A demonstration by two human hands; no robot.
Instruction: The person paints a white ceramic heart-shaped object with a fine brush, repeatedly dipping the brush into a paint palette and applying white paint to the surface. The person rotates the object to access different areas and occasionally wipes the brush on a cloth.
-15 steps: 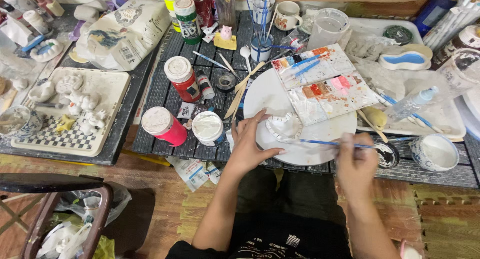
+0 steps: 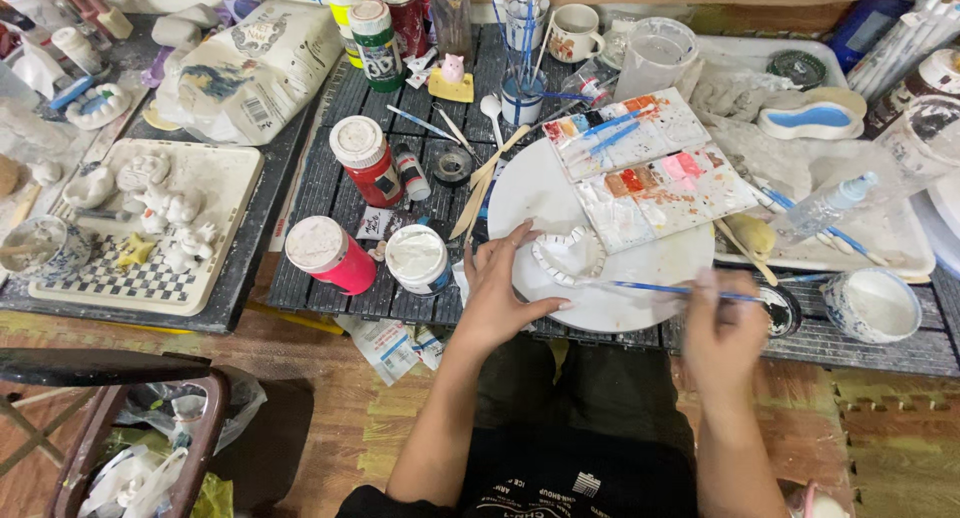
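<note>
A small white clay piece [image 2: 563, 255] with a wavy edge lies on a round white board [image 2: 540, 193]. My left hand [image 2: 503, 293] rests on the board's near-left rim, fingers spread, thumb pointing toward the piece. My right hand [image 2: 722, 330] pinches a thin blue-handled brush [image 2: 672, 291] that points left, its tip close to the piece. A paint palette [image 2: 650, 168] with orange, pink and blue wells lies across the board's far right part.
Red paint jars [image 2: 366, 161] and a white-lidded tub [image 2: 417, 259] stand left of the board. A tray of white figurines [image 2: 165, 218] sits far left, a cup of brushes [image 2: 522, 90] behind, a white bowl [image 2: 872, 306] at right. A chair [image 2: 110, 378] is at lower left.
My left hand has come off the clay piece and slid to the board's rim. The brush hand has stayed about where it was.
</note>
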